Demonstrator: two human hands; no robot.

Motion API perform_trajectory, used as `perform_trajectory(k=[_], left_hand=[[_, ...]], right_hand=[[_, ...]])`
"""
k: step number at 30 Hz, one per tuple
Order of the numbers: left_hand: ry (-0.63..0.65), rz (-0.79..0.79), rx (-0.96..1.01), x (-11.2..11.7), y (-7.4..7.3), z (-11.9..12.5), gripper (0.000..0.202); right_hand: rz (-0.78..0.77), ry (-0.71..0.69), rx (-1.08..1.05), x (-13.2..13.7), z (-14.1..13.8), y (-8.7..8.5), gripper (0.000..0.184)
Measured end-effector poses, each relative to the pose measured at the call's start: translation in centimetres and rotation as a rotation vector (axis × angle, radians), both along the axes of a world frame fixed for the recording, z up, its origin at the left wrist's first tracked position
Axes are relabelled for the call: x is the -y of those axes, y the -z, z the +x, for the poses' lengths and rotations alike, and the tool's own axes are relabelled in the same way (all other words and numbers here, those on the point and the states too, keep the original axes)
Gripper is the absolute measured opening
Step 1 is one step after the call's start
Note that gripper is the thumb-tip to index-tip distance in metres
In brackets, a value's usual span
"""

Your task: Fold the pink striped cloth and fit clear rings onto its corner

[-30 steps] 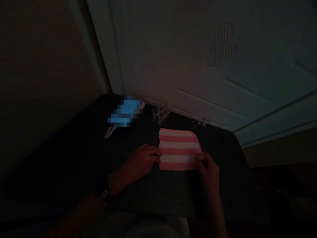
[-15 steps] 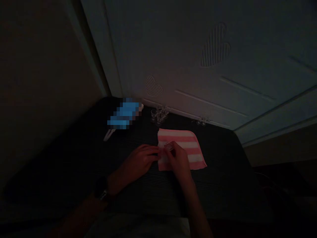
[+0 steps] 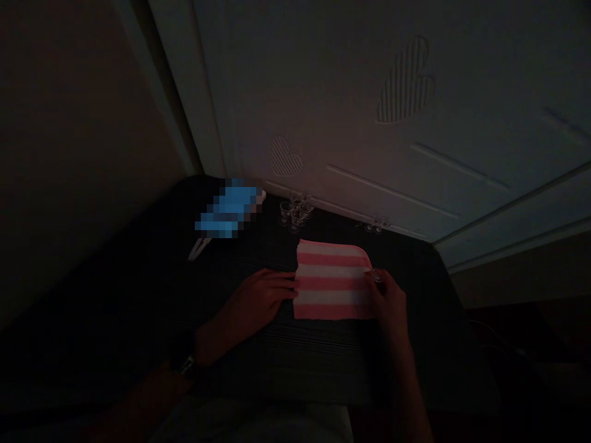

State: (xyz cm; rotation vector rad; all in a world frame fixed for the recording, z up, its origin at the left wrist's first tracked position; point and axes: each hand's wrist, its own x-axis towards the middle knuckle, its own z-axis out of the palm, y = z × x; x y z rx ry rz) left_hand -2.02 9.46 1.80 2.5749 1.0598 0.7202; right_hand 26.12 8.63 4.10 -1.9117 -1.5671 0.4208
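A pink and white striped cloth lies flat on the dark table. My left hand rests at the cloth's left edge, its fingers stretched out and the tips touching the fabric. At the right edge is my right hand, closed with a small clear glass between the fingers, just over or beside the cloth. The dim light hides exactly how the fingers grip it. Behind the cloth stands a cluster of several small clear glasses.
More small clear pieces sit near the back edge against the pale panel with heart reliefs. A blurred blue item with a pale handle-like strip lies back left. The dark tabletop extends toward me.
My right hand has moved right, from the cloth's left part to its right edge, carrying the small glass. My left hand has stayed nearly in place.
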Motion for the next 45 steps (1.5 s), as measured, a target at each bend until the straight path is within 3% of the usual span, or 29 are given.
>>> perform_trajectory(k=[6, 11, 18, 21, 25, 33, 37, 41, 45], left_hand=[[0.137, 0.023, -0.036, 0.3, -1.4, -0.1, 0.032], [0.033, 0.069, -0.054, 0.5, -1.4, 0.0, 0.034], [-0.072, 0.078, -0.114, 0.2, -0.6, 0.0, 0.037], [-0.087, 0.097, -0.113, 0.3, -0.5, 0.0, 0.035], [-0.069, 0.091, -0.101, 0.4, -0.6, 0.0, 0.036], [-0.090, 0.047, -0.082, 0.2, -0.4, 0.0, 0.037], [-0.091, 0.028, -0.089, 0.2, -0.6, 0.0, 0.039], [-0.105, 0.016, -0.082, 0.2, -0.6, -0.1, 0.036], [-0.130, 0.066, -0.037, 0.2, -0.3, -0.3, 0.033]], right_hand=[[0.010, 0.002, -0.015, 0.7, -1.0, 0.1, 0.028], [0.024, -0.008, -0.032, 0.9, -1.6, -0.6, 0.027], [0.041, -0.246, -0.107, -0.3, -8.3, -2.2, 0.020], [0.024, -0.311, -0.105, -0.7, -10.9, -1.7, 0.018], [0.000, -0.283, -0.080, -0.7, -11.9, -0.8, 0.018], [0.007, -0.315, -0.051, -0.7, -10.2, -0.7, 0.017], [-0.010, -0.223, -0.037, -0.7, -6.3, -0.8, 0.020], [-0.029, -0.033, 0.043, -0.9, -1.3, -0.4, 0.028], [-0.003, 0.059, 0.068, -0.9, 0.6, -0.2, 0.032]])
